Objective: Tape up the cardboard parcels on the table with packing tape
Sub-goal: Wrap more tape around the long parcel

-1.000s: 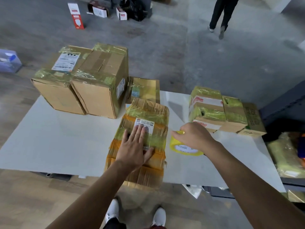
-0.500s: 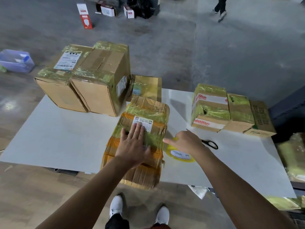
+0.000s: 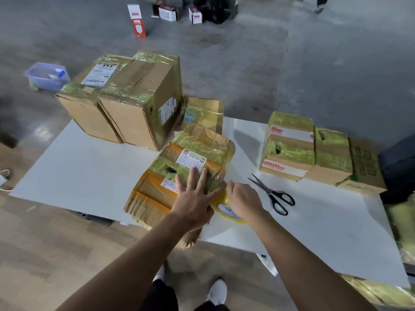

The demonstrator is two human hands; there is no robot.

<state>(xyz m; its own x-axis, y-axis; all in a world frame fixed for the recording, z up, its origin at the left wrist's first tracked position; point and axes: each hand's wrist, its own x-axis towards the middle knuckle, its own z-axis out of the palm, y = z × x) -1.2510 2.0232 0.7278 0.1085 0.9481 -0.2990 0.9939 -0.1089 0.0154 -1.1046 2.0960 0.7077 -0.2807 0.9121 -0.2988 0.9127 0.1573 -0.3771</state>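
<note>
A translucent bluish plastic tub (image 3: pixel 46 76) sits on the grey floor (image 3: pixel 247 63) at far left. It holds small white and blue items too blurred to name.

On the white bench (image 3: pixel 78 171), far left, two tall cardboard boxes (image 3: pixel 139 104) stand touching side by side. Glossy yellow-green tape binds their tops, and the left one carries a white label. Just right of them, a flat parcel (image 3: pixel 202 111) in shiny film lies at the far edge.

In the middle, overhanging the near edge, lies the centre parcel (image 3: pixel 179 153). It is wrinkled brown card banded with orange and yellow-green tape, and it bears white labels. The left hand (image 3: pixel 195 198) lies flat on it, fingers straight and spread, pressing down.

Just beside it a yellow tape roll (image 3: pixel 229 212) lies flat on the bench. The right hand (image 3: pixel 243 200) covers it, thumb toward the parcel. Its fingers are hidden, so I cannot tell whether they grasp the roll.

To the right lie black-handled scissors (image 3: pixel 274 196), blades slightly apart. At far right, three small boxes (image 3: pixel 288 144) sit in a touching row. Two are taped green; the last is plain printed card.
</note>
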